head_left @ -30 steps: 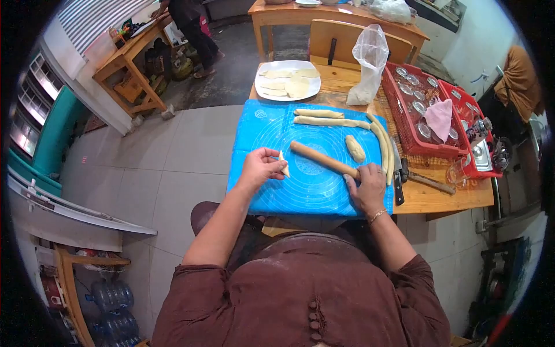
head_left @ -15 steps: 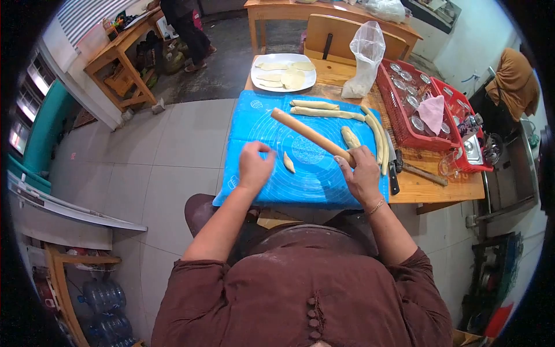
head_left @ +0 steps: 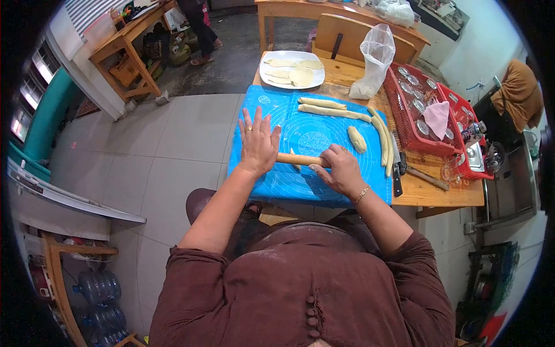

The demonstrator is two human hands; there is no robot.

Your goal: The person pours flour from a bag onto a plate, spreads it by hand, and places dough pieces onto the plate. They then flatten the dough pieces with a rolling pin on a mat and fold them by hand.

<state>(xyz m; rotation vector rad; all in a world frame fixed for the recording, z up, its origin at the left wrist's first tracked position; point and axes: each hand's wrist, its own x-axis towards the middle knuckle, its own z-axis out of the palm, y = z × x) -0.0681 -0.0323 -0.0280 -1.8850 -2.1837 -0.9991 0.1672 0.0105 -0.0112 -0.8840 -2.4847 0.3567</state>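
Observation:
A wooden rolling pin (head_left: 302, 160) lies level across a small piece of dough (head_left: 294, 155) on the blue mat (head_left: 266, 188), covering part of it. My right hand (head_left: 340, 169) is closed round the pin's right end. My left hand (head_left: 258, 141) is open, fingers spread, its palm against the left end. Right of the pin lies a short dough lump (head_left: 356, 140). Long dough strips (head_left: 334, 111) run along the mat's top and more strips (head_left: 382, 139) along its right side. Flattened dough pieces (head_left: 302, 75) rest on a white plate (head_left: 263, 73).
A knife (head_left: 397, 179) and a wooden-handled tool (head_left: 426, 178) lie right of the mat. Beyond them stand red baskets (head_left: 419, 141) with glasses. A plastic bag (head_left: 377, 55) stands behind the mat. One person (head_left: 199, 29) stands at the back left, another (head_left: 516, 95) is at the far right.
The rolling pin has come down from a raised slant to lie level over the small dough piece. My left hand has spread open and moved onto the pin's left end.

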